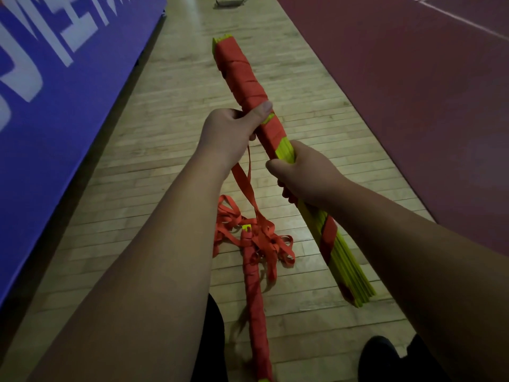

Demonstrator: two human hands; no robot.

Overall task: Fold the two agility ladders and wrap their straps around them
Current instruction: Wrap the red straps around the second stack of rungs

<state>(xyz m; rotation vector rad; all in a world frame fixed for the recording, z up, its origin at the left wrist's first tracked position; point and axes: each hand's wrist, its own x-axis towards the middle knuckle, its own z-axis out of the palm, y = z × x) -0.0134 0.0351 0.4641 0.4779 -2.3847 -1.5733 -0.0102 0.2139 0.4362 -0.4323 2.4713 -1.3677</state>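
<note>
Folding and wrapping, late stage. Left of the held ladder [239, 70] a blue banner [55, 78] edges the floor [165, 133]. The left hand [234, 128] is clasped round the held ladder at mid-length, thumb pressed on the last red turn. From under this hand a loose strap [243, 183] drops to a tangle [259, 238] on the floor, below the held ladder. The floor ladder [254, 299] lies there too, wound in red along most of its length. Whether the tangle belongs to it cannot be told.

The held ladder is folded, its yellow rungs stacked. Its far half is bound in red, while its near half is bare but for one slanting turn. The right hand [305, 175] grasps the bare rungs just nearer than the left. Right of the held ladder lies a red mat [413, 78].

Judged remaining: wrapping the near half and taking up the slack.
</note>
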